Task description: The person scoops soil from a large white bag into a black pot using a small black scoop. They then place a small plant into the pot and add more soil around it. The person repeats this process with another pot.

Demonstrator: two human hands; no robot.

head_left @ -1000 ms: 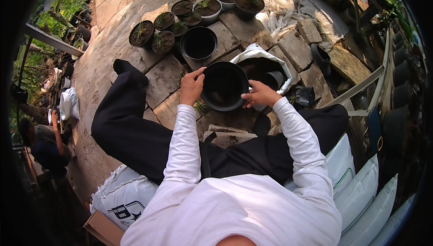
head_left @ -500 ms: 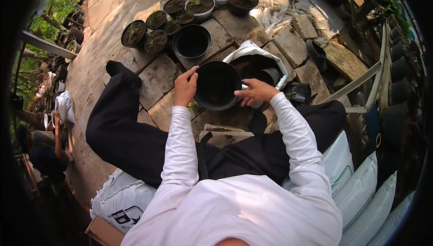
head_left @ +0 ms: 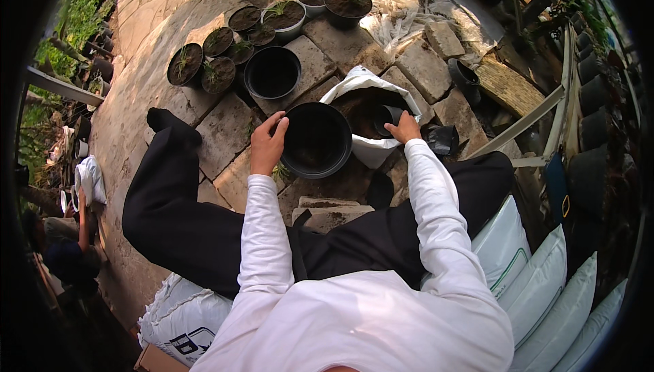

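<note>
My left hand [head_left: 268, 146] is closed on the left rim of a round black plant pot [head_left: 315, 142], which it holds level in front of me. The pot's inside is dark, and its bottom cannot be made out well. To the right, my right hand [head_left: 407, 128] grips a small dark cup-shaped container [head_left: 386, 120] inside the mouth of a white sack [head_left: 373, 79]. Brown soil [head_left: 354, 105] shows in the sack around that container. Just beyond the held pot, a second black pot [head_left: 272, 73] stands on the paving, dark inside.
Several soil-filled pots with small grassy plants [head_left: 182, 65] stand at the far left. A black plastic bag [head_left: 441, 139] lies right of the sack. Stuffed white sacks [head_left: 538, 283] flank me. At the far left edge a person [head_left: 71, 236] sits or crouches. Crumpled clear sheeting [head_left: 415, 4] lies at the back.
My right hand has left the black pot's right rim and moved right into the sack, taking hold of the small container there. My left hand still holds the pot.
</note>
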